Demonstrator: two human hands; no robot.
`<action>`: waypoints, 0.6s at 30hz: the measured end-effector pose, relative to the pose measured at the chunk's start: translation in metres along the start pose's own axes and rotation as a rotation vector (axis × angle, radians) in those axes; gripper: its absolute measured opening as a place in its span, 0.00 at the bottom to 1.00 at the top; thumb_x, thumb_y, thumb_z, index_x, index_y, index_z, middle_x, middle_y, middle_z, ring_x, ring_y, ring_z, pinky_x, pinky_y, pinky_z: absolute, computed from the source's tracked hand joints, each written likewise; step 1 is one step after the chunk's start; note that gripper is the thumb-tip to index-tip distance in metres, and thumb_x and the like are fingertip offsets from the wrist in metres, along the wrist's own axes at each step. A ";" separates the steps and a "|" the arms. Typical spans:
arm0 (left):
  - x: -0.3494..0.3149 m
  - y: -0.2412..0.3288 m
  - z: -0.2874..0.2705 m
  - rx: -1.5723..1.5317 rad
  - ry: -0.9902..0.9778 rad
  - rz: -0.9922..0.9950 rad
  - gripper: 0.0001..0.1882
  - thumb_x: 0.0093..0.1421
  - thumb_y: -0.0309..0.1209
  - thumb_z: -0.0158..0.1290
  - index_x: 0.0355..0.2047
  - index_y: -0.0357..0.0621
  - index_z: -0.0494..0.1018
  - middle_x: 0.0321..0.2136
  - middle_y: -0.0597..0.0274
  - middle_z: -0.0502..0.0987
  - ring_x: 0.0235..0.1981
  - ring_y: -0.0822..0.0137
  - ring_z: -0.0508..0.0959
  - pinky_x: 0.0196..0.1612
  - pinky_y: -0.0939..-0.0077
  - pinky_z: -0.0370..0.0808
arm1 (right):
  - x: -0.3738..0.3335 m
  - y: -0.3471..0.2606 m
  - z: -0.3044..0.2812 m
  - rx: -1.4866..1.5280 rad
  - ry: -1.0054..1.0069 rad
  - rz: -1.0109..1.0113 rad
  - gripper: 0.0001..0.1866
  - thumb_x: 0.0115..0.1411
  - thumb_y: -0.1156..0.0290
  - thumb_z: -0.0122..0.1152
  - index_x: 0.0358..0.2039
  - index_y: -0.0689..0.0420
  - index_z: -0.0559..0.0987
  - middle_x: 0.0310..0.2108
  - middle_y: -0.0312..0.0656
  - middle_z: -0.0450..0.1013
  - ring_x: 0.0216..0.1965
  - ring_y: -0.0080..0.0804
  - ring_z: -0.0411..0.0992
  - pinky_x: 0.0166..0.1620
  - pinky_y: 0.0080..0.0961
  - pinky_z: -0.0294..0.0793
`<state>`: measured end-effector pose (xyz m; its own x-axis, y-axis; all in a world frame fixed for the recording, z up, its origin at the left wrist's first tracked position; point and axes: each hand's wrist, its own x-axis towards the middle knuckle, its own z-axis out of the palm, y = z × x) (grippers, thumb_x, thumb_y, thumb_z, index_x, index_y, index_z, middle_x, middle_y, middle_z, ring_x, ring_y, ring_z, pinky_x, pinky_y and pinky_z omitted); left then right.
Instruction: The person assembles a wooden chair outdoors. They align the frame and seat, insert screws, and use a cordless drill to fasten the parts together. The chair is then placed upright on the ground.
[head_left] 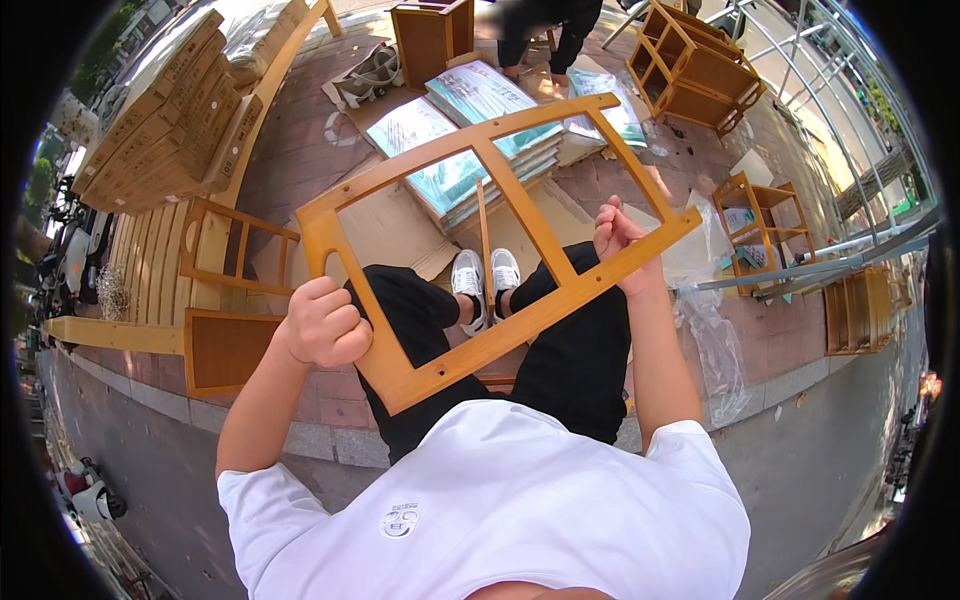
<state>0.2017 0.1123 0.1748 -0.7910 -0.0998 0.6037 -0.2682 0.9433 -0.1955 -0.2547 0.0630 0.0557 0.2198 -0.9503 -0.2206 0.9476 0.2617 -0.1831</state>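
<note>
**Seated person holds a wooden frame above their knees**

A brick pavement spreads out ahead, crowded with furniture parts. The largest thing in hand is one honey-coloured wooden frame, a ladder-like panel with three openings, held tilted over the person's lap and hiding part of the black trousers. Through its openings show two white shoes and a thin wooden stick lying on flattened cardboard.

At far left, one tall stack of long cardboard boxes leans beside slatted wooden panels. Ahead lie flat packages with green-and-white printed covers; three stacks can be made out. Two assembled wooden shelf units stand at upper right and right, and clear plastic wrap trails nearby.

The left hand is curled tight around the frame's left rail. The right hand clasps the right rail, fingers folded over its edge.
</note>
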 end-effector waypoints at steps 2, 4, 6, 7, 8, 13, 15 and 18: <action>-0.028 -0.014 0.024 0.000 -0.023 0.004 0.15 0.31 0.29 0.53 0.20 0.47 0.60 0.16 0.67 0.54 0.16 0.67 0.63 0.23 0.74 0.63 | 0.006 0.025 -0.004 0.222 -0.064 0.113 0.12 0.70 0.79 0.49 0.51 0.64 0.74 0.41 0.44 0.72 0.38 0.29 0.75 0.45 0.23 0.79; -0.062 -0.039 0.044 0.044 -0.092 -0.008 0.14 0.35 0.29 0.53 0.22 0.47 0.59 0.18 0.67 0.59 0.21 0.67 0.67 0.28 0.75 0.67 | 0.006 0.050 -0.022 0.394 -0.120 0.176 0.12 0.69 0.79 0.48 0.50 0.65 0.74 0.41 0.46 0.72 0.36 0.27 0.75 0.42 0.22 0.78; -0.095 -0.060 0.065 0.095 -0.219 -0.044 0.12 0.43 0.29 0.55 0.24 0.50 0.61 0.22 0.67 0.64 0.27 0.66 0.70 0.41 0.72 0.69 | 0.019 0.068 -0.045 0.474 -0.249 0.323 0.14 0.71 0.78 0.41 0.50 0.66 0.74 0.40 0.48 0.71 0.29 0.26 0.73 0.37 0.21 0.76; -0.115 -0.065 0.071 0.137 -0.285 -0.072 0.11 0.46 0.29 0.55 0.25 0.52 0.63 0.23 0.67 0.65 0.30 0.66 0.71 0.46 0.71 0.67 | 0.023 0.084 -0.044 0.491 -0.088 0.260 0.16 0.72 0.76 0.37 0.49 0.67 0.74 0.38 0.49 0.70 0.22 0.25 0.68 0.31 0.20 0.71; -0.127 -0.073 0.075 0.177 -0.343 -0.086 0.09 0.49 0.29 0.55 0.26 0.53 0.64 0.25 0.67 0.67 0.32 0.66 0.72 0.51 0.70 0.65 | 0.029 0.093 -0.050 0.490 -0.119 0.265 0.15 0.72 0.77 0.37 0.49 0.67 0.74 0.38 0.49 0.70 0.21 0.25 0.67 0.30 0.20 0.70; -0.157 -0.090 0.083 0.153 -0.522 -0.213 0.06 0.56 0.28 0.53 0.31 0.56 0.68 0.31 0.68 0.71 0.42 0.69 0.75 0.61 0.67 0.57 | 0.052 0.127 -0.084 0.557 -0.216 0.257 0.16 0.68 0.79 0.38 0.49 0.69 0.74 0.35 0.47 0.68 0.16 0.24 0.62 0.26 0.21 0.64; -0.157 -0.090 0.080 0.127 -0.576 -0.218 0.06 0.55 0.27 0.54 0.31 0.54 0.69 0.32 0.67 0.71 0.42 0.67 0.75 0.61 0.67 0.58 | 0.054 0.132 -0.093 0.593 -0.242 0.261 0.17 0.67 0.80 0.37 0.50 0.69 0.74 0.33 0.44 0.66 0.12 0.24 0.59 0.22 0.21 0.60; -0.156 -0.085 0.072 0.044 -0.722 -0.277 0.07 0.54 0.25 0.55 0.31 0.50 0.69 0.35 0.64 0.73 0.46 0.64 0.74 0.61 0.64 0.60 | 0.056 0.142 -0.094 0.542 -0.330 0.350 0.18 0.66 0.79 0.38 0.50 0.68 0.75 0.32 0.43 0.67 0.12 0.24 0.58 0.23 0.22 0.61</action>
<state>0.3082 0.0247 0.0416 -0.8503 -0.5261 -0.0155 -0.5181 0.8419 -0.1510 -0.1293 0.0629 -0.0733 0.5090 -0.8498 0.1374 0.7717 0.5212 0.3644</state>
